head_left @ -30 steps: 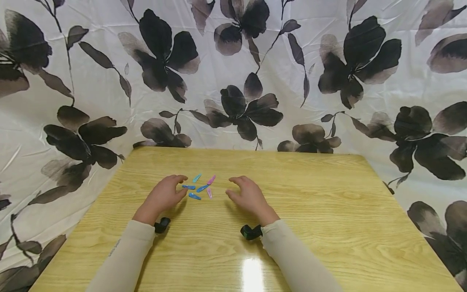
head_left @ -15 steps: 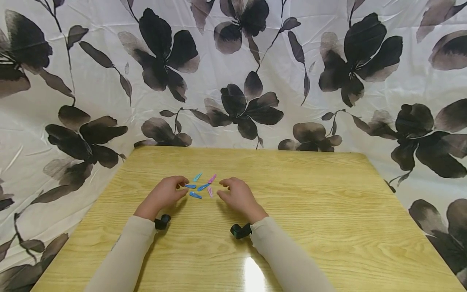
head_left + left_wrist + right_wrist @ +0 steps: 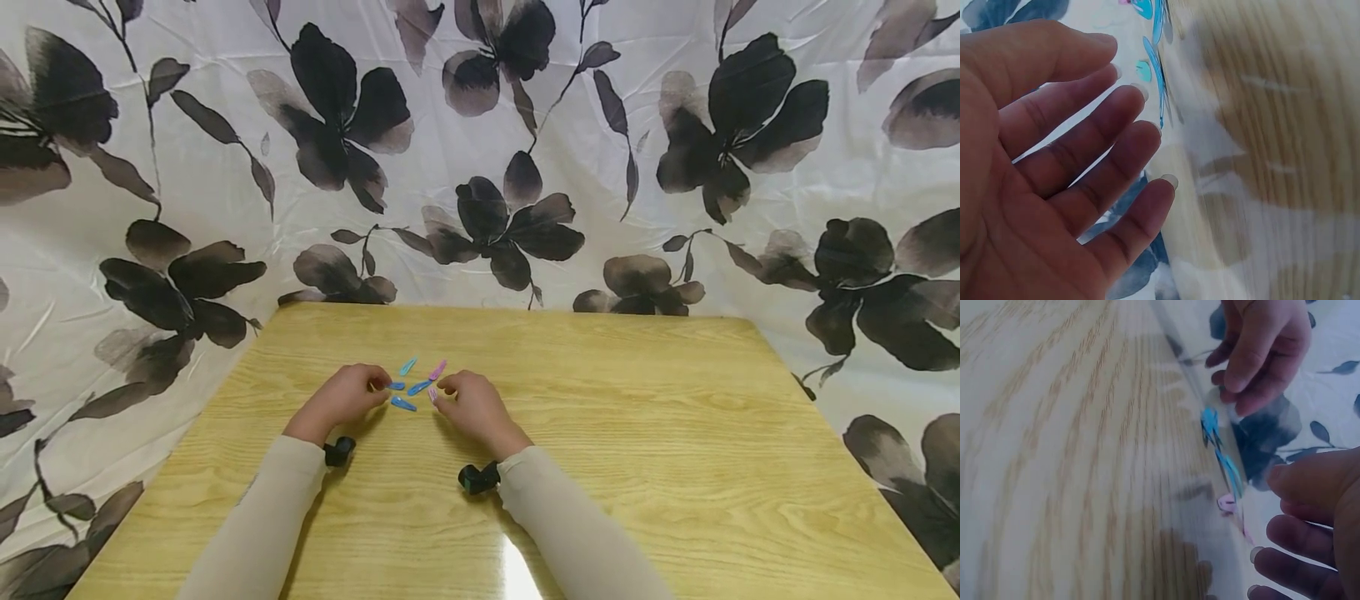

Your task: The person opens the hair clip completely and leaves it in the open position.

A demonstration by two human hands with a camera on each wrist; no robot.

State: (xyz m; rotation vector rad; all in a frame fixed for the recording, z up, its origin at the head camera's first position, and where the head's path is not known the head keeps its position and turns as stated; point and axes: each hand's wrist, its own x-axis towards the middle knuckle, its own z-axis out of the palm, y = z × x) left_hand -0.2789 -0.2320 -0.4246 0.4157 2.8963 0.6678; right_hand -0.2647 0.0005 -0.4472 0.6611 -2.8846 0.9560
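My left hand [image 3: 342, 402] and right hand [image 3: 477, 408], loosely parted, hold nothing; the hair clips [image 3: 403, 404] look light, stiff and slick, best pinched by their edges.

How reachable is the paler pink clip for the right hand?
Very likely yes: the right hand appears free and close beside the paler pink clip, with nothing visible blocking the way.

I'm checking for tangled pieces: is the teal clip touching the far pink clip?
Apart. The head view shows bare table between the teal clip and the far pink clip.
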